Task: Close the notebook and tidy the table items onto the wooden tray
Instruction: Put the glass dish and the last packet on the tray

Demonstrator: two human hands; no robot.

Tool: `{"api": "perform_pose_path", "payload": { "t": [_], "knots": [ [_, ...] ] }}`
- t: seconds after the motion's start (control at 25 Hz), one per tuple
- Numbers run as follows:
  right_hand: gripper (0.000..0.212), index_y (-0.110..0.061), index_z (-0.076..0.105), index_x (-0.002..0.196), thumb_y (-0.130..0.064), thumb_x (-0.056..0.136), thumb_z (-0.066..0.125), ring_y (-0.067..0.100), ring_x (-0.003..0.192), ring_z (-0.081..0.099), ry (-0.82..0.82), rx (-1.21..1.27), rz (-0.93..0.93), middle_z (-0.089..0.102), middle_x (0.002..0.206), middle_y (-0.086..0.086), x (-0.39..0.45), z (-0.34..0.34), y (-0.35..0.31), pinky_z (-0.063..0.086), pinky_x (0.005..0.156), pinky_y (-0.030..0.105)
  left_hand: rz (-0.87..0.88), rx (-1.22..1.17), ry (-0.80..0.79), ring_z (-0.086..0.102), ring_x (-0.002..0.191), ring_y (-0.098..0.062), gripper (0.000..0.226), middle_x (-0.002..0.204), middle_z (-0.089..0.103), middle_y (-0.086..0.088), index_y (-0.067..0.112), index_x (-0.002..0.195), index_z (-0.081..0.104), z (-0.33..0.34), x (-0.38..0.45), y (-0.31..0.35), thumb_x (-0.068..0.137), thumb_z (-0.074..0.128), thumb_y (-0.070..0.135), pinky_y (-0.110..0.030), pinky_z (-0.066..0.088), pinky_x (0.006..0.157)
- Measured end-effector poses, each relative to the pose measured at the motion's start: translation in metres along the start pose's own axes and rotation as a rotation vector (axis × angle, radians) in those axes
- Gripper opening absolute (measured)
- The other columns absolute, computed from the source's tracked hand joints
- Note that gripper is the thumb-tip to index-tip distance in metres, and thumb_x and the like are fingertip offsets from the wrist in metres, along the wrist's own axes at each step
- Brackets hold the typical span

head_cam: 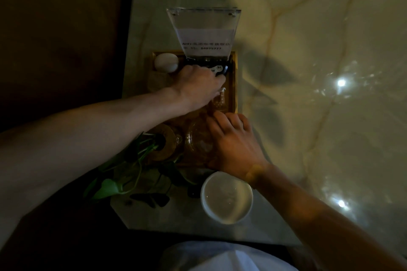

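The acrylic sign (203, 33) reads "84875777"; left hand (198, 88) fingers grip its black base (222, 68), right hand (233, 143) lies flat, ungripping.

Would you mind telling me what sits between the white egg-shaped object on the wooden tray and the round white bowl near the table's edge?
In the head view, the left hand, a clear glass vessel and green plant leaves lie between the white egg-shaped object and round white bowl.

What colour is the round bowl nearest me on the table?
White: the bowl shows clearly in the head view, near the right hand's wrist.
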State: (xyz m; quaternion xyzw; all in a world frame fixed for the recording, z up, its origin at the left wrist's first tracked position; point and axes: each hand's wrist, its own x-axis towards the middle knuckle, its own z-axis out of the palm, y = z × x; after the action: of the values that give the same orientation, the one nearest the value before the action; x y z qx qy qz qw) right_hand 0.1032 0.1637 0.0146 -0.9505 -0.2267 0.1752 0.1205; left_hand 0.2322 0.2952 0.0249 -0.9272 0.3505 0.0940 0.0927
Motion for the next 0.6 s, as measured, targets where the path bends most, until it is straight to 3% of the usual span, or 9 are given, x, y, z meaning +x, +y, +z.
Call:
{"api": "perform_pose_path", "payload": {
  "t": [0.44,0.6],
  "knots": [
    [0.109,-0.020,0.024,0.149,-0.065,0.063,0.073,0.031,0.129,0.034,0.002,-0.006,-0.014,0.030,0.148,0.007,-0.001,0.003,0.002,0.027,0.112,0.051,0.048,0.103,0.050,0.057,0.110,-0.025,0.041,0.118,0.062,-0.005,0.014,0.120,0.049,0.000,-0.001,-0.004,0.092,0.053,0.044,-0.037,0.050,0.071],
    [0.101,-0.031,0.011,0.151,-0.077,0.072,0.053,0.028,0.139,0.016,-0.066,0.082,-0.025,0.014,0.157,0.002,-0.002,-0.004,0.009,0.020,0.115,0.050,0.096,0.027,0.089,0.058,0.106,-0.025,0.038,0.113,0.064,-0.006,0.013,0.115,0.054,-0.001,-0.003,-0.012,0.091,0.057,0.042,-0.037,0.051,0.069]
  ]
}}
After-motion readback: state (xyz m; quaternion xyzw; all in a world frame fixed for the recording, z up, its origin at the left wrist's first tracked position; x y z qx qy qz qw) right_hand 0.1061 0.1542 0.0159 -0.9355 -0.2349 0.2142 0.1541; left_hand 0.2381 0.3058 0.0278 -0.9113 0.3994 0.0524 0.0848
